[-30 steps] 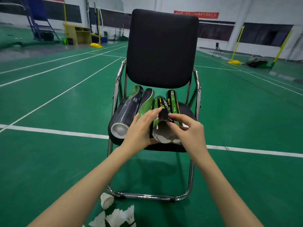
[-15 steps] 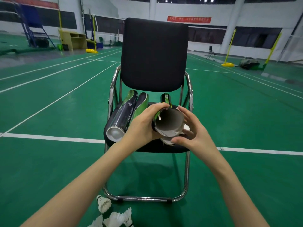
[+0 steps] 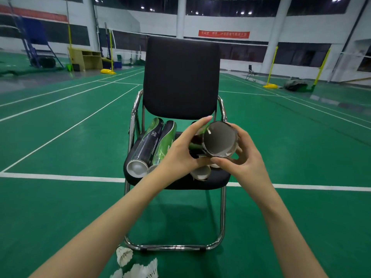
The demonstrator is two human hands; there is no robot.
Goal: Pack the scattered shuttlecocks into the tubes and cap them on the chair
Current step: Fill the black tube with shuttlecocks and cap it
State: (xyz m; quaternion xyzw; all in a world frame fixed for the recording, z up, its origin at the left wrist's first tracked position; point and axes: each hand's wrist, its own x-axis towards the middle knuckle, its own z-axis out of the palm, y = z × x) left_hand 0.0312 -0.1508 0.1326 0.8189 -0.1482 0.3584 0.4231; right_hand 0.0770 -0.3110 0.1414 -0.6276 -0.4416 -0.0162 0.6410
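I hold a black-and-green shuttlecock tube point(image 3: 218, 139) above the seat of a black chair point(image 3: 180, 77), its open grey mouth turned toward me. My left hand point(image 3: 180, 153) wraps its body and my right hand point(image 3: 244, 157) grips the rim from the right and below. Two more tubes point(image 3: 149, 145) lie side by side on the left of the seat, open ends toward me. Another tube end point(image 3: 200, 173) shows under my hands. Several white shuttlecocks point(image 3: 136, 263) lie on the floor in front of the chair.
The chair stands on a green court floor with a white line point(image 3: 60, 177) crossing behind its legs. Yellow net posts point(image 3: 271, 69), a wooden cabinet point(image 3: 86, 60) and a blue umpire stand point(image 3: 38, 47) sit far back by the walls.
The tube has been lifted off the seat and raised, its open mouth now facing me. Both hands rose with it. The camera has tilted upward.
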